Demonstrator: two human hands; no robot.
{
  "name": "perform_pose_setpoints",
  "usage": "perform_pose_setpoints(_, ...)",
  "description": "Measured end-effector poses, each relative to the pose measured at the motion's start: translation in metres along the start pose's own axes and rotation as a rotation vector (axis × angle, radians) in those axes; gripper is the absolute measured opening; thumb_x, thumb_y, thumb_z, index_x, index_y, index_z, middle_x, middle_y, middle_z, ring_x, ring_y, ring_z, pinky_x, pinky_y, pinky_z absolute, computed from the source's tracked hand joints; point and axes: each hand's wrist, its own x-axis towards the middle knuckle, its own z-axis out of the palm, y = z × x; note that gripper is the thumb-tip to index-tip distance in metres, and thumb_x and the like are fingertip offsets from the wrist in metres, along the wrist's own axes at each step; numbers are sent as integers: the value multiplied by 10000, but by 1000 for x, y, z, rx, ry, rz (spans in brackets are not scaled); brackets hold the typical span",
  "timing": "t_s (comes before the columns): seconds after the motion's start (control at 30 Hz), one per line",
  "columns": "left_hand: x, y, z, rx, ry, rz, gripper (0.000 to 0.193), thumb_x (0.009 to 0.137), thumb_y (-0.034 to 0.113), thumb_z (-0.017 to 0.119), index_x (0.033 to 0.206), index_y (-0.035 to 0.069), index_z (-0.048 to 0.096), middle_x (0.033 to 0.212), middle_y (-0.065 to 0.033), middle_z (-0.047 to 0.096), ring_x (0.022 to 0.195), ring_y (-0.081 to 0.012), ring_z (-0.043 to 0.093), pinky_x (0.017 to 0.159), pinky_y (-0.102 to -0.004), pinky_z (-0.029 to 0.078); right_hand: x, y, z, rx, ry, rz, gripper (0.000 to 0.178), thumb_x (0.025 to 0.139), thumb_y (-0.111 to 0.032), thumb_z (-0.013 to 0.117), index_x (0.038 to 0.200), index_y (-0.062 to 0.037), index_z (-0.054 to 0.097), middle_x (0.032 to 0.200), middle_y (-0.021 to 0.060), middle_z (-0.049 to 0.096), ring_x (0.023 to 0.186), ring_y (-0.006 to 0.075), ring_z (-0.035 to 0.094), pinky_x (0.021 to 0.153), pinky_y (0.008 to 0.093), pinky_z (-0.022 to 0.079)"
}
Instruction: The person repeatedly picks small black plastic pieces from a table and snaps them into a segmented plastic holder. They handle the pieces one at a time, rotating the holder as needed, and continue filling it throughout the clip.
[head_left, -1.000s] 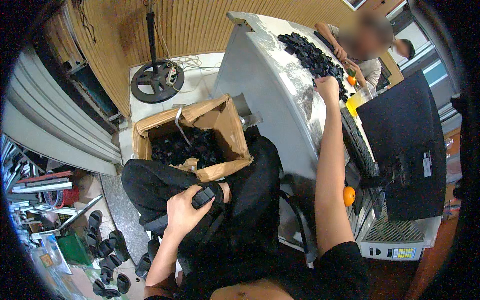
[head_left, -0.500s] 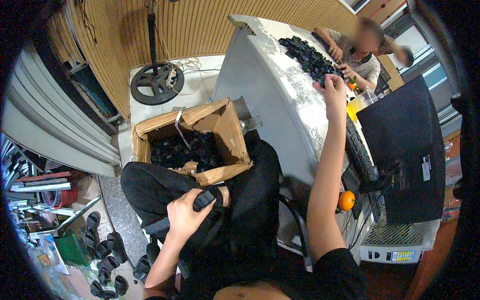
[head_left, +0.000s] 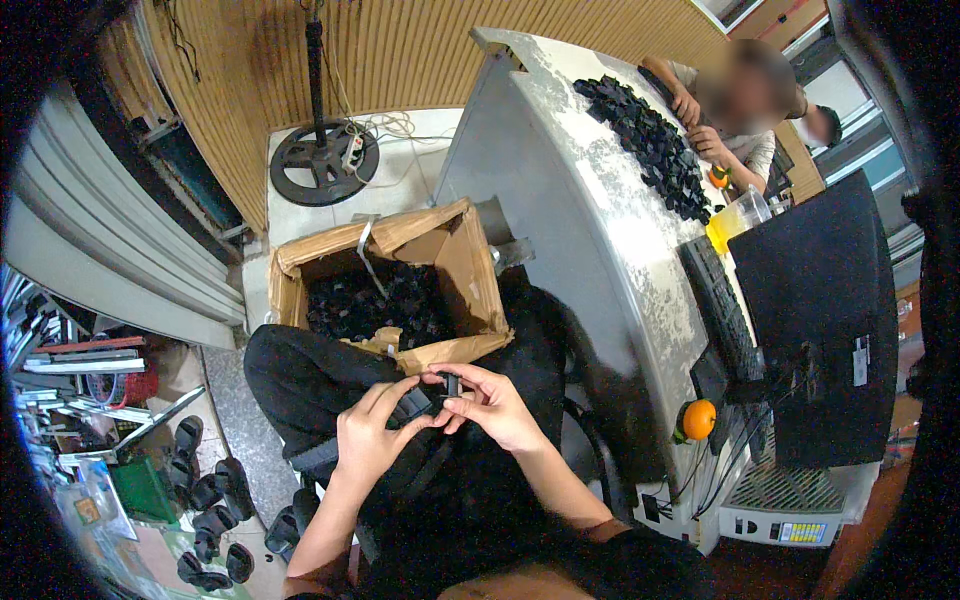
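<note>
Above my lap, my left hand (head_left: 376,425) is closed round a strip of black blocky pieces (head_left: 411,405). Close to its right end, my right hand (head_left: 492,405) pinches one small black piece (head_left: 450,384) between thumb and fingers. The two hands almost touch; whether the pieces meet is hard to make out. Just beyond my knees stands an open cardboard box (head_left: 480,270) with many small black pieces (head_left: 375,305) inside. On the desk at the right lies a long pile of similar black pieces (head_left: 650,145).
A co-worker's hands (head_left: 700,125) are at the pile's far side. The worn desk (head_left: 600,190) also bears a keyboard (head_left: 722,305), a monitor (head_left: 815,330), a yellow container (head_left: 735,222) and an orange fruit (head_left: 698,420). A round stand base (head_left: 290,175) is behind the box; sandals (head_left: 232,490) lie at left.
My right hand has come back from the pile on the desk to my left hand, bringing a small black piece. My left hand keeps its strip over my lap.
</note>
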Motion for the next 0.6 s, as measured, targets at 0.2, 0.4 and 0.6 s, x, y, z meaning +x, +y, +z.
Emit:
perform_pose_setpoints(0.2, 1, -1, -3, -73, 32, 16, 517, 659, 353, 823, 1060, 72, 659, 884, -100, 660, 766, -281, 669, 648, -355, 546, -3, 4, -7, -428, 84, -175, 447, 821, -15, 710, 1244, -20, 567, 1065, 61, 649, 743, 77, 605, 714, 233, 490)
perform_pose_setpoints(0.4, 1, 1, -6, -60, -28, 25, 475, 687, 366, 804, 1035, 76, 659, 870, -93, 659, 739, -270, 669, 617, -354, 541, -2, 20, 4, -323, 83, -245, 482, 821, -19, 702, 1283, -13, 563, 1046, 41, 643, 844, 62, 574, 776, 232, 481)
perform_pose_setpoints(0.6, 1, 2, -7, -42, -28, 21, 444, 703, 325, 802, 1040, 76, 657, 877, -96, 660, 750, -269, 668, 628, -350, 544, -3, 14, 11, -292, 73, -309, 459, 826, -16, 689, 1270, -8, 575, 1104, 79, 642, 825, 83, 547, 773, 235, 475)
